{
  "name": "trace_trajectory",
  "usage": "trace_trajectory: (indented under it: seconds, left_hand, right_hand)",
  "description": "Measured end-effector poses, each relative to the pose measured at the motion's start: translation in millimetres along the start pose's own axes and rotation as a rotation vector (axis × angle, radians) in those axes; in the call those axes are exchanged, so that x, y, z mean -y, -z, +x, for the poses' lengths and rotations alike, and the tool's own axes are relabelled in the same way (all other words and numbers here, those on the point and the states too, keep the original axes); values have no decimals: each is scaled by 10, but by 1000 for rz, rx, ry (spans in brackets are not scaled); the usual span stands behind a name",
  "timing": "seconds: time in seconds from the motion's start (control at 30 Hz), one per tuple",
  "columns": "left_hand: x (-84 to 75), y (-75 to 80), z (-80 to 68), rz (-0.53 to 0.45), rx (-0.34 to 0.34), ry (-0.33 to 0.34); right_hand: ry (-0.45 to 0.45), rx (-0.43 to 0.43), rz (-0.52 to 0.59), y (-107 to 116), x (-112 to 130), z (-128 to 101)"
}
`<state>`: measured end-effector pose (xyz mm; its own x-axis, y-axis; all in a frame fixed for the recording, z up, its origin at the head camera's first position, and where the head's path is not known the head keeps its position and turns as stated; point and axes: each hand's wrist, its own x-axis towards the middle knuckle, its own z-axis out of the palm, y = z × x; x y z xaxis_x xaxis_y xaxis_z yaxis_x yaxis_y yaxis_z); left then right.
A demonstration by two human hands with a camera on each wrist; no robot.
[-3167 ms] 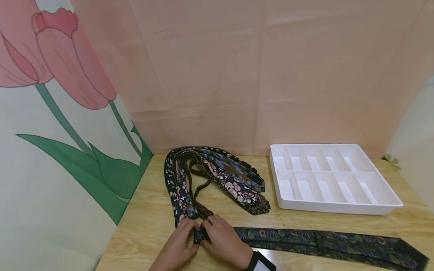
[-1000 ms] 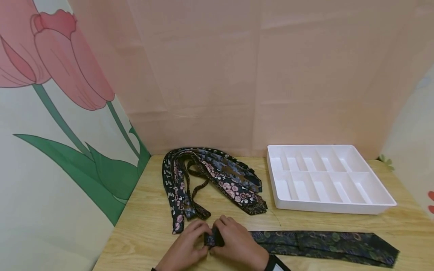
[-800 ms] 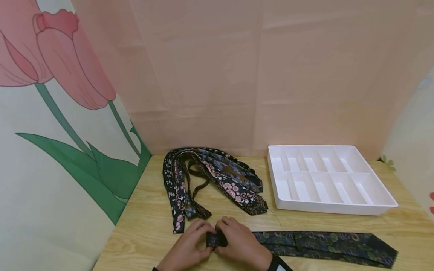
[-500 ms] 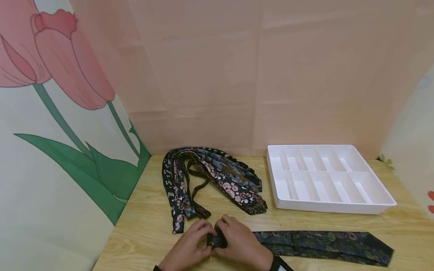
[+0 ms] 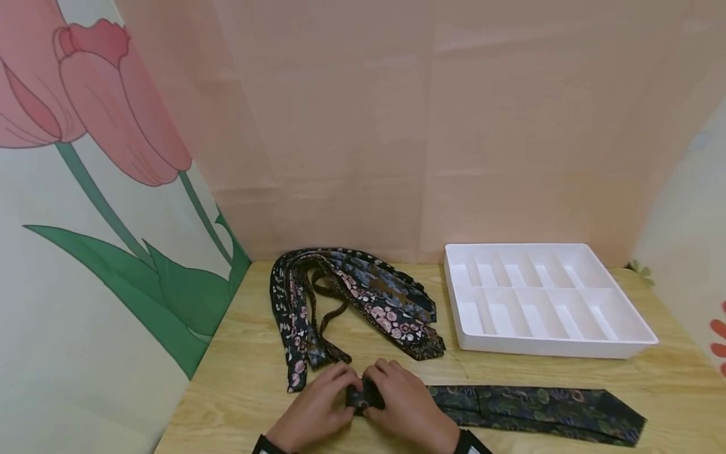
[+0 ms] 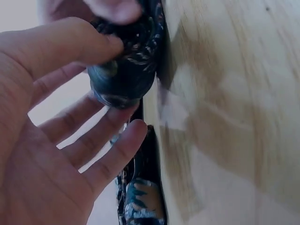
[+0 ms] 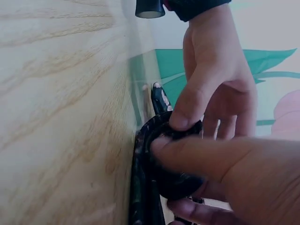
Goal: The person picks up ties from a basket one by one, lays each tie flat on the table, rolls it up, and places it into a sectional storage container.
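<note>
A dark tie with a green leaf pattern lies along the table's front edge, its left end wound into a small roll. My left hand and right hand grip this roll from either side. In the left wrist view my left thumb sits on the roll, with the other fingers spread below it. The right wrist view shows my right thumb pressed across the roll, and a fingertip of the left hand touching it from above.
A heap of several dark patterned ties lies at the back left of the wooden table. A white divided tray stands at the back right. Tulip-printed wall panels close in the left side.
The roll has grown and shifted a little to the right. The tie's wide free end has slid left along the front edge. Both hands stayed on the roll.
</note>
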<state>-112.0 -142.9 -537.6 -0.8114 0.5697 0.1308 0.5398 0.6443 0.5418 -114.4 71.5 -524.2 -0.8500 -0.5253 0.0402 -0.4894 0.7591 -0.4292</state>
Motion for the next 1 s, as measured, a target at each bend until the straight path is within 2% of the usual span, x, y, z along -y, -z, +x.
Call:
trace_trajectory:
  seconds: [0.2, 0.43, 0.57, 0.77, 1.0]
  left_hand:
    - [18, 2, 45, -49, 30, -24]
    - [3, 4, 56, 20, 10, -57]
    - [-5, -25, 63, 27, 17, -60]
    - [-5, -24, 67, 45, -6, -66]
    - [-89, -53, 103, -21, 11, -56]
  right_hand:
    - [-10, -2, -36, -10, -54, -5]
    - [-6, 1, -18, -1, -63, 3]
    - [-14, 30, -43, 2, -73, 1]
    - [-4, 10, 4, -3, -79, -15]
    - [-13, 32, -22, 16, -78, -12]
